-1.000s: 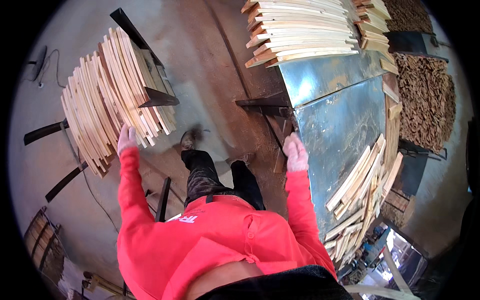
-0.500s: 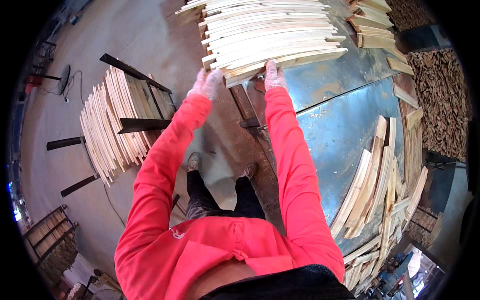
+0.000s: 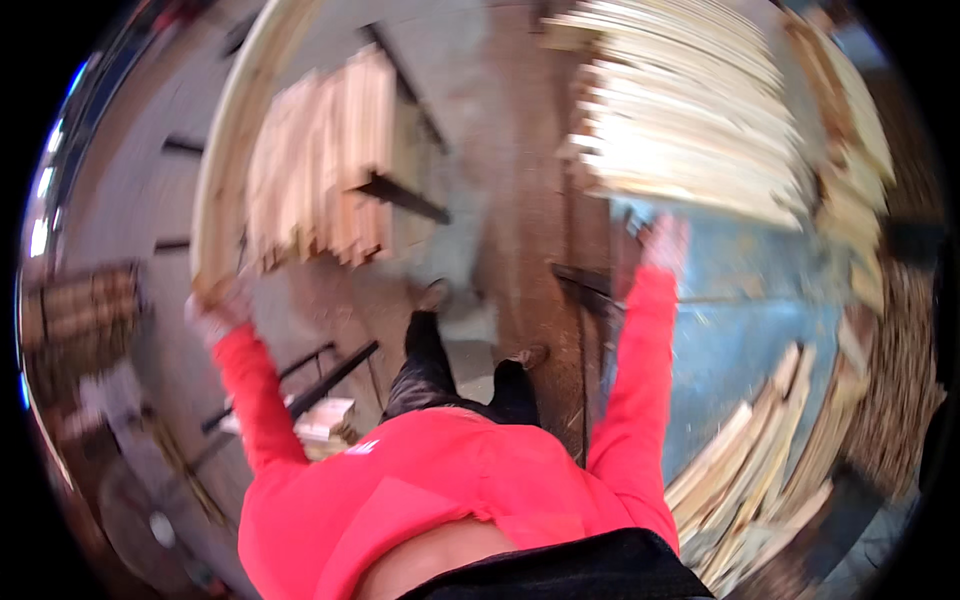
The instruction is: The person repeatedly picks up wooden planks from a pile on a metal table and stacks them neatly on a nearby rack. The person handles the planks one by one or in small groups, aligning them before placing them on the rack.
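My left hand (image 3: 220,308), in a pale glove, is closed on the near end of a long pale wooden slat (image 3: 222,170), raised and tilted over the left side. A stack of slats (image 3: 330,165) stands behind it on a black metal rack (image 3: 405,198). My right hand (image 3: 664,245), also gloved, is stretched out over the front edge of the blue-grey metal table (image 3: 740,255), blurred but with its fingers apart and nothing seen in them. Just beyond it lies a wide pile of pale slats (image 3: 690,125).
Loose wood pieces (image 3: 750,440) lie on the near right of the table. More boards (image 3: 845,170) line its far right side, beside a big bundled stack (image 3: 890,370). At lower left, a second black rack (image 3: 320,385) holds a few short pieces. Wood dust covers the floor (image 3: 520,250).
My left hand has swung away from the pile to the left and now holds a slat. The right hand has left the pile's edge. The view has turned left and blurred.
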`<state>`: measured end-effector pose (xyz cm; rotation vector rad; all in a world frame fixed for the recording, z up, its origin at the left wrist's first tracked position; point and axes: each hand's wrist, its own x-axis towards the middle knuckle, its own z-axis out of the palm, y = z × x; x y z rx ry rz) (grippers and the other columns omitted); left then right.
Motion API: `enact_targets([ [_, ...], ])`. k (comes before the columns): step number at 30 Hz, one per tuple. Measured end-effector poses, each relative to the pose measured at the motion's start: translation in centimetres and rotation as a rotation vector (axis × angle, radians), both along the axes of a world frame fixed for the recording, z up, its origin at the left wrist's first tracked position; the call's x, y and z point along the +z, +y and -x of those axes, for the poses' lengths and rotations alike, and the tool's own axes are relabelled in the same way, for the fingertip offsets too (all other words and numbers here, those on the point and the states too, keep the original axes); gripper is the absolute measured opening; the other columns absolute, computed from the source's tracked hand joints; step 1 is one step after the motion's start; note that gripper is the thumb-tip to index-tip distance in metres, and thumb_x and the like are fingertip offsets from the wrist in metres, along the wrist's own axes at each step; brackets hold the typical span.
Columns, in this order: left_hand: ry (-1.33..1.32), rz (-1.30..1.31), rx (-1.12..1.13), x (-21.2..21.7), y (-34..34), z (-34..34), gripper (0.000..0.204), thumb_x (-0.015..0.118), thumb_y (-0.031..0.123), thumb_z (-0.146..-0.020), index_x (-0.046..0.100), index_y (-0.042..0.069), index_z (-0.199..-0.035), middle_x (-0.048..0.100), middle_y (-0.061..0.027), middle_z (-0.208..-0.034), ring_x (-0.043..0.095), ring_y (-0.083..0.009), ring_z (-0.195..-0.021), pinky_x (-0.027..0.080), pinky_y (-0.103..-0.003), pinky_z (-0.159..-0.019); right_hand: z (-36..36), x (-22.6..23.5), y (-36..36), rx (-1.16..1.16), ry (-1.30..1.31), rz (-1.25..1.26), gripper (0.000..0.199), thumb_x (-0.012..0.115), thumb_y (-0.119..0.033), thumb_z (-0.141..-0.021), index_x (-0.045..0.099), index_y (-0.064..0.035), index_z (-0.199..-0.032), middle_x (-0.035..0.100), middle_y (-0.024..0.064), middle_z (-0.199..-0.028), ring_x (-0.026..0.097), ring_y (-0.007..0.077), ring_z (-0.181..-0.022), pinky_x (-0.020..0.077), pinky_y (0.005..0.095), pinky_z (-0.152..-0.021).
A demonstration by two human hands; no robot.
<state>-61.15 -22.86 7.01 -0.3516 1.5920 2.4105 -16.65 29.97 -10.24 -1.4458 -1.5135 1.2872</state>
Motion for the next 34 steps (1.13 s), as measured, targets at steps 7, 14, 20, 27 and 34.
enact_targets([
  [7, -0.055, -0.015, 0.113, -26.4, -6.6, 8.1, 0.035, 0.065, 0.036, -0.088, 0.062, 0.007, -0.108, 0.062, -0.0062, -0.092, 0.058, -0.0210, -0.074, 0.054, -0.036, -0.067, 4.3, 2.8, -14.9, -0.317, 0.220, 0.212, 0.062, 0.066, -0.019, -0.089, 0.036, -0.0029, -0.142, 0.056, 0.0065, -0.097, 0.055, 0.0142, -0.077, 0.0532, 0.0303, -0.070],
  [14, 0.127, 0.544, -0.500, -35.6, 0.9, 0.8, 0.052, 0.052, 0.031, -0.097, 0.046, 0.004, -0.140, 0.062, -0.0017, -0.102, 0.058, -0.0105, -0.084, 0.048, -0.024, -0.080, 1.7, 1.4, -17.4, -0.373, 0.039, 0.344, 0.052, 0.061, -0.015, -0.092, 0.040, -0.0048, -0.138, 0.055, 0.0036, -0.095, 0.055, 0.0124, -0.075, 0.0523, 0.0294, -0.066],
  [20, 0.611, 1.537, -1.281, -32.6, 2.2, 5.4, 0.046, 0.049, 0.020, -0.094, 0.046, 0.002, -0.136, 0.042, -0.0158, -0.146, 0.041, -0.0253, -0.134, 0.035, -0.033, -0.110, -1.3, 6.8, -19.2, -0.011, -0.753, 0.106, 0.053, 0.056, -0.033, -0.092, 0.048, -0.0048, -0.136, 0.056, 0.0162, -0.131, 0.050, 0.0295, -0.126, 0.0401, 0.0383, -0.104],
  [27, 0.335, 0.862, -0.891, -24.2, 4.3, -7.1, 0.036, 0.056, 0.028, -0.095, 0.065, -0.002, -0.111, 0.067, -0.0084, -0.095, 0.061, -0.0168, -0.083, 0.049, -0.029, -0.077, -36.3, 11.4, -19.9, -0.433, -1.271, -0.071, 0.070, 0.062, -0.047, -0.084, 0.043, -0.0094, -0.140, 0.052, 0.0225, -0.132, 0.051, 0.0371, -0.122, 0.0397, 0.0406, -0.105],
  [34, 0.607, 0.470, -1.399, -10.5, 20.0, -45.5, 0.029, 0.052, 0.017, -0.094, 0.064, -0.003, -0.111, 0.067, -0.0080, -0.090, 0.063, -0.0159, -0.083, 0.050, -0.028, -0.076, -59.5, 12.0, -13.4, -0.353, -1.325, 0.354, 0.110, 0.062, -0.069, -0.072, 0.014, -0.0120, -0.152, 0.025, 0.0192, -0.154, 0.023, 0.0360, -0.142, 0.0172, 0.0503, -0.115],
])
